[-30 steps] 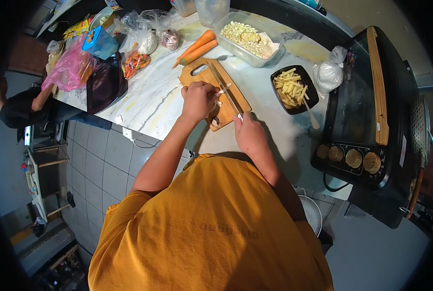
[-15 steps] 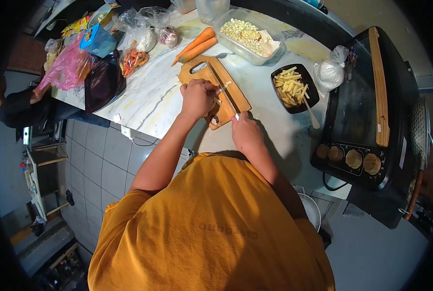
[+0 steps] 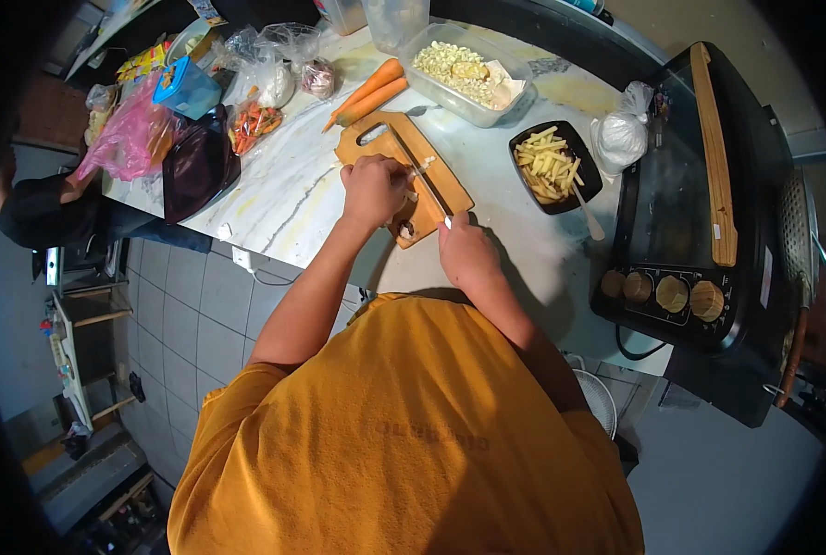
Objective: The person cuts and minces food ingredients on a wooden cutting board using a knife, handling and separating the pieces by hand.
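My right hand (image 3: 471, 252) is closed round the handle of a knife (image 3: 428, 185), whose blade lies slantwise over the wooden cutting board (image 3: 445, 180). Beside the blade, my left hand (image 3: 374, 192) has its fingers bent and pressed together over the board; what they hold is hidden under them. Small pale pieces (image 3: 427, 163) lie by the blade's far side. A dark and whitish scrap (image 3: 405, 229) rests at the board's near corner. Two carrots (image 3: 373, 92) lie just past the board's far end.
Right of the board stand a black bowl (image 3: 590, 192) of pale cut sticks with a spoon, a tied bag of white powder (image 3: 621, 134) and a black oven (image 3: 672, 222). Behind is a clear container (image 3: 496, 116) of chopped pieces. Bags crowd the left, where another person's dark sleeve (image 3: 38, 208) shows.
The whole view has shifted slightly. Both hands stay at the board, the knife between them, with only a very small movement of the blade.
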`<state>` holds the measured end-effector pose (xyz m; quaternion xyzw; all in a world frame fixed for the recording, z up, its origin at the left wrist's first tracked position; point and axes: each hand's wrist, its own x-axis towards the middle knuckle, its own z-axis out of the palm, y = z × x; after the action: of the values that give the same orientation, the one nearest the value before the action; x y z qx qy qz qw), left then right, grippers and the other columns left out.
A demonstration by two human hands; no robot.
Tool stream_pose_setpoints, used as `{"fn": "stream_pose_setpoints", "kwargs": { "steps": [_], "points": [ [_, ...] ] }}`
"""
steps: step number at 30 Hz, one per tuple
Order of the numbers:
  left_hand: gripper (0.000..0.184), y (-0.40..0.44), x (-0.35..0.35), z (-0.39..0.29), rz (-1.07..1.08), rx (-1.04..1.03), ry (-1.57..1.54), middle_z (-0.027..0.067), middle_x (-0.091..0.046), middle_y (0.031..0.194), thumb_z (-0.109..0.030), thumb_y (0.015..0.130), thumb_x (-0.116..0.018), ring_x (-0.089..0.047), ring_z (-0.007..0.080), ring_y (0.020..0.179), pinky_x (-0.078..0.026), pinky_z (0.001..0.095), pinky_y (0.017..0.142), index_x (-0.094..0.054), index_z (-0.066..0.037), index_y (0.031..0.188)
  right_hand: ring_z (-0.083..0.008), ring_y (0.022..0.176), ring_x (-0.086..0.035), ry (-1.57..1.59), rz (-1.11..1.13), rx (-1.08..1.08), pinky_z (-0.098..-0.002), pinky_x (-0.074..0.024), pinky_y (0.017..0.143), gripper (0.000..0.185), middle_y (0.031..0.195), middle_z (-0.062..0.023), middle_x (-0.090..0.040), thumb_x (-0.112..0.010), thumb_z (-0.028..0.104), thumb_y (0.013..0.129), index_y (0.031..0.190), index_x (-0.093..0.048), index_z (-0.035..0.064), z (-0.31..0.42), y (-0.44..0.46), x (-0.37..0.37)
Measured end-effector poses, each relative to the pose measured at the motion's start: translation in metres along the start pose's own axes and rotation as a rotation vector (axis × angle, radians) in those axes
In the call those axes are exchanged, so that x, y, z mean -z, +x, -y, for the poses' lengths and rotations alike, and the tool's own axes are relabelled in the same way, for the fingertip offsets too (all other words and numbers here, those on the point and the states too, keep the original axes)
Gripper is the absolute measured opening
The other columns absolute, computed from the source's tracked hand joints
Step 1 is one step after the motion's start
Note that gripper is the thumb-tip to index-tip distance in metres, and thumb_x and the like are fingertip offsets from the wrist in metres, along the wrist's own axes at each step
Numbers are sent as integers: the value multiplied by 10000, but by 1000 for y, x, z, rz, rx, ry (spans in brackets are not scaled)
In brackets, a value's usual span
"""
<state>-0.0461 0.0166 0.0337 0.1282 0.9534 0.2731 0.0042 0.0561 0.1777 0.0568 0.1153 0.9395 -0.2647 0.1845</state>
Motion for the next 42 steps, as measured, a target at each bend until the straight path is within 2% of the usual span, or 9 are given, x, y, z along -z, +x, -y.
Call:
{"fn": "stream_pose_setpoints", "kwargs": {
  "steps": [4, 9, 16, 18, 22, 25, 27, 31, 42],
  "points": [
    [131, -3, 1, -1, -11, 44, 30, 68, -706, 928, -214, 838, -710, -597, 292, 995, -346, 465, 884, -781, -126, 904, -480, 926, -672, -6, -9, 12, -556, -527, 819, 384, 962, -297, -688, -451, 344, 1038, 1120, -509, -27, -3, -16, 9],
    [188, -2, -1, -6, -92, 64, 126, 50, -719, 915, -311, 870, -703, -613, 306, 1002, -346, 505, 858, -763, -146, 938, -475, 891, -678, -14, -60, 32, -561, -528, 797, 388, 931, -295, -689, -452, 350, 1037, 1106, -521, -25, -5, -18, 17],
    [205, -4, 2, -7, -50, 53, 114, 51, -724, 950, -295, 853, -697, -611, 306, 1014, -353, 492, 858, -750, -144, 981, -472, 889, -679, -18, -152, 29, -566, -521, 789, 383, 893, -276, -699, -445, 364, 1039, 1105, -520, -6, -10, 0, 21],
    [207, -4, 1, -9, -4, 53, 62, 76, -702, 980, -253, 834, -682, -568, 312, 1046, -327, 477, 905, -748, -122, 980, -472, 894, -679, -45, -164, 17, -567, -520, 793, 381, 900, -274, -700, -443, 365, 1040, 1108, -521, -2, -9, 4, 24],
    [270, -7, -4, -8, -57, 34, 93, 61, -719, 985, -260, 805, -706, -593, 305, 1065, -348, 468, 905, -743, -131, 1040, -467, 917, -678, -62, -104, 2, -560, -520, 811, 403, 926, -268, -702, -436, 382, 1039, 1137, -528, 2, -11, -2, 21],
    [311, -9, -1, -15, -8, 38, 104, 90, -703, 1040, -256, 801, -709, -577, 313, 1093, -341, 469, 932, -732, -116, 1078, -502, 863, -656, -31, -134, 41, -583, -506, 774, 399, 883, -293, -681, -437, 384, 1033, 1065, -533, -2, -13, -12, 19],
    [351, -11, -3, -18, -27, 20, 146, 123, -682, 1069, -291, 812, -722, -571, 321, 1101, -343, 473, 939, -718, -106, 1110, -467, 946, -672, -59, -38, -7, -565, -515, 825, 421, 964, -280, -692, -418, 396, 1042, 1151, -527, 5, -8, -19, 27],
    [406, -12, -10, -26, -36, 19, 140, 144, -668, 1071, -355, 823, -739, -565, 326, 1108, -347, 466, 938, -704, -105, 1141, -476, 933, -671, -59, -75, -32, -572, -511, 828, 428, 949, -283, -693, -413, 402, 1042, 1151, -526, 3, -9, -20, 31],
    [407, -1, -25, -33, -159, 15, 184, 114, -664, 929, -454, 814, -759, -622, 292, 930, -387, 436, 859, -718, -114, 1033, -484, 934, -668, -35, -94, -74, -573, -503, 836, 430, 940, -287, -695, -411, 408, 1040, 1133, -525, 4, -15, -19, 34]
  ]
}}
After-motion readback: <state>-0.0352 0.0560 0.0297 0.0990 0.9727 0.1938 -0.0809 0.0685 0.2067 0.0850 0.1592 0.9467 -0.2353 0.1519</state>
